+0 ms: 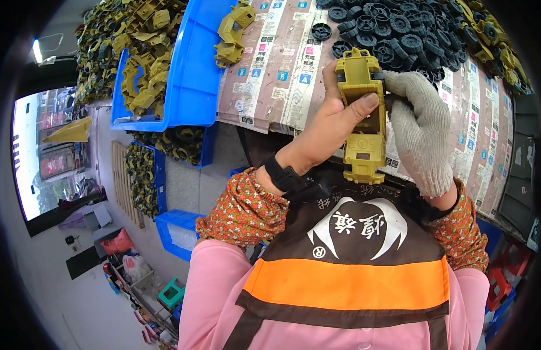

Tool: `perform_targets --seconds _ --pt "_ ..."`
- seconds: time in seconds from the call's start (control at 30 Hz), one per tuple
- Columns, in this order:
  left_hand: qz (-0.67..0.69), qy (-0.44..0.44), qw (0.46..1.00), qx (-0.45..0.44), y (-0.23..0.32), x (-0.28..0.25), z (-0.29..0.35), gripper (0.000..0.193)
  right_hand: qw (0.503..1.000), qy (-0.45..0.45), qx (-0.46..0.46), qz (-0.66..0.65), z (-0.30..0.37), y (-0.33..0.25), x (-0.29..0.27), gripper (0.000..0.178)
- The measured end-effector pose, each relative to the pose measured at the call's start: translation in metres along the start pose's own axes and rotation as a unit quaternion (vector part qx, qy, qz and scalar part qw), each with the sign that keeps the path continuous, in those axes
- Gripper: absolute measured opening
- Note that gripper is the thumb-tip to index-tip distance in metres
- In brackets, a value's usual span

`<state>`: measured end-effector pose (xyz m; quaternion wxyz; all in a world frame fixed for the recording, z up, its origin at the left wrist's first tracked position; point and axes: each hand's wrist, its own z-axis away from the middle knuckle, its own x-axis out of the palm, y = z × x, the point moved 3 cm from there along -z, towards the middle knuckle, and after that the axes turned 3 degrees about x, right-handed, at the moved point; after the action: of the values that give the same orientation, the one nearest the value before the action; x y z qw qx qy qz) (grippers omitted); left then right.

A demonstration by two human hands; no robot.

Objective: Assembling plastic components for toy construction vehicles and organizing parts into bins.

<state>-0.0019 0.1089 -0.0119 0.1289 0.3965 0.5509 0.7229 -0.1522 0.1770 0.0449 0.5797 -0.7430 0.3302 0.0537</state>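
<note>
Left hand [327,126]: fingers partly hidden behind yellow truck [365,144].

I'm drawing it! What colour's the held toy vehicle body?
The toy vehicle body is mustard yellow; head view shows it.

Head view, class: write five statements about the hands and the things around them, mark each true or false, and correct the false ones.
1. The left hand holds a yellow vehicle body. True.
2. Both hands are bare. False: the right hand wears a grey glove.
3. Dark wheels lie heaped on the worktop. True.
4. Dark wheels fill the large blue bin. False: it holds yellow parts.
5. The apron has an orange band. True.
</note>
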Motion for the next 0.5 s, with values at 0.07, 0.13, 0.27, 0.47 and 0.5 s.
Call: perform_targets --seconds 0.07,0.13,0.27,0.47,0.5 --pt "-0.023 0.005 1.0 0.015 0.001 0.001 -0.002 0.074 1.0 0.0 0.001 0.005 -0.002 0.003 0.002 0.028" --pt "-0.046 0.009 0.998 0.03 0.001 0.006 -0.004 0.073 1.0 0.011 0.007 -0.013 -0.004 0.006 0.005 0.027" --pt "0.006 0.042 0.993 0.11 0.017 0.01 -0.016 0.066 0.997 0.012 0.003 -0.078 -0.019 -0.007 0.0 0.026" --pt "0.103 0.129 0.967 0.196 0.09 -0.035 -0.039 0.046 0.982 -0.084 -0.118 -0.122 -0.005 -0.062 -0.05 0.03" --pt "0.165 0.088 0.967 0.172 0.097 -0.044 -0.053 0.046 0.971 -0.149 -0.136 -0.13 0.0 -0.081 -0.072 0.025"
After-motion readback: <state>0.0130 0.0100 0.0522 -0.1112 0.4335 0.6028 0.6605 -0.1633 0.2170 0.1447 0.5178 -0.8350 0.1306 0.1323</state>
